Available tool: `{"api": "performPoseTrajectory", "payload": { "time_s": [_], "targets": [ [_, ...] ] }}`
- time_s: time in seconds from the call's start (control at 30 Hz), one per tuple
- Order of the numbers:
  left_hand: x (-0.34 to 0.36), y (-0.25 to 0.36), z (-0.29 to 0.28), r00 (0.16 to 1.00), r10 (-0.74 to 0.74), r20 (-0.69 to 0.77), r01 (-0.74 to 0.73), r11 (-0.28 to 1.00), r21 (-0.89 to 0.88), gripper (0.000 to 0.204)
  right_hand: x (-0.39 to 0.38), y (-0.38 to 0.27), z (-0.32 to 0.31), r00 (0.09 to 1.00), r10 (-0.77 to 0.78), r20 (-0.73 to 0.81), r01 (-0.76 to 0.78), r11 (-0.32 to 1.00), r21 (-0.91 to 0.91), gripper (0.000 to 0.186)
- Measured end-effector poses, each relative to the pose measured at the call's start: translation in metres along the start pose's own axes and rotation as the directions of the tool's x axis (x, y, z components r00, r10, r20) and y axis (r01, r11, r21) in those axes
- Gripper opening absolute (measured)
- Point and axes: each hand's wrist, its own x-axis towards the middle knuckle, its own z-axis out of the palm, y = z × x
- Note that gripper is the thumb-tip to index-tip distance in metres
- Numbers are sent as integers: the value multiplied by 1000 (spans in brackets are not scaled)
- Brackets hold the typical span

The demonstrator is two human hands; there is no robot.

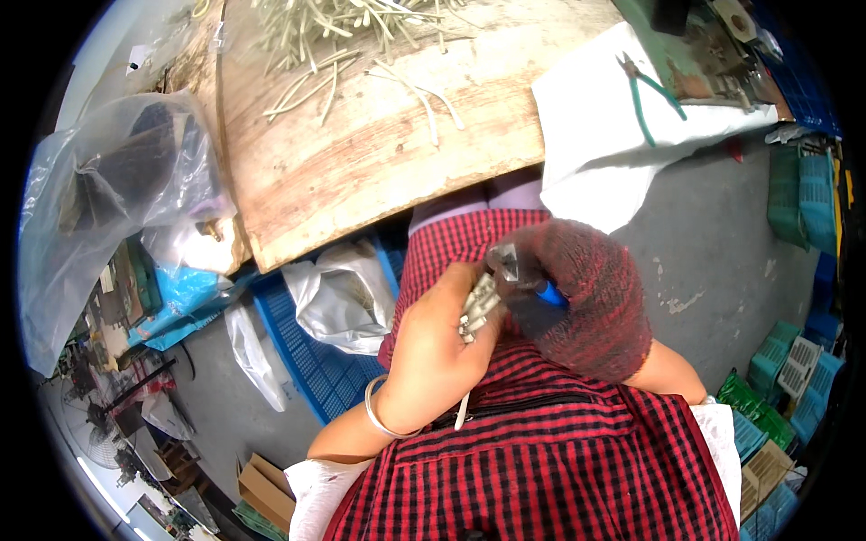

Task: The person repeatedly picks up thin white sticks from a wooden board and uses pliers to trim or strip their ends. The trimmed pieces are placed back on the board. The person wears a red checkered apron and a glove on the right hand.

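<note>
A person in a red-and-black checked apron (541,460) worked over the lap, both hands meeting just below the edge of a worn wooden board (361,171). The bare left hand (433,352), a bangle (383,419) on its wrist, was clenched around a bundle of pale tubes (478,307), 1 strand hanging down past the wrist. The right hand (577,298), in a dark red knit glove, gripped a blue-handled tool (547,293) whose metal head (505,261) touched the top of the bundle. More loose tubes (343,36) lay scattered on the board, well apart from the hands. Green-handled pliers (654,90) rested on a white cloth (595,117) to the right. A blue crate (311,361) holding plastic bags (338,298) stood on the floor at left.
</note>
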Motion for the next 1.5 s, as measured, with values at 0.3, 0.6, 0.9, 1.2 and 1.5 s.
{"api": "performPoseTrajectory", "payload": {
  "time_s": [0.3, 0.6, 0.9, 1.2, 1.5],
  "targets": [
    [1, -5, -3, 983, 141, -118, -98, 944, 315, 28, 9, -2, 7, 970, 245, -10, -228, 917, 326, 21],
    [-3, 2, -10, 992, 73, -103, -55, 984, 170, 25, 14, 23, 20, 893, 444, -74, -297, 705, 644, 23],
    [-17, -14, -22, 975, -99, -197, 116, 990, 79, 23, 10, 17, 24, 962, 270, -34, -234, 886, 401, 23],
    [-77, -283, -90, 606, -686, -403, 356, 686, -634, 6, 0, 39, 17, 751, 623, 220, -446, 233, 864, 20],
    [-40, -216, -116, 762, -606, 228, 647, 732, -215, 33, -61, 61, 39, 695, 299, 654, -482, -481, 732, 42]
  ]
}}
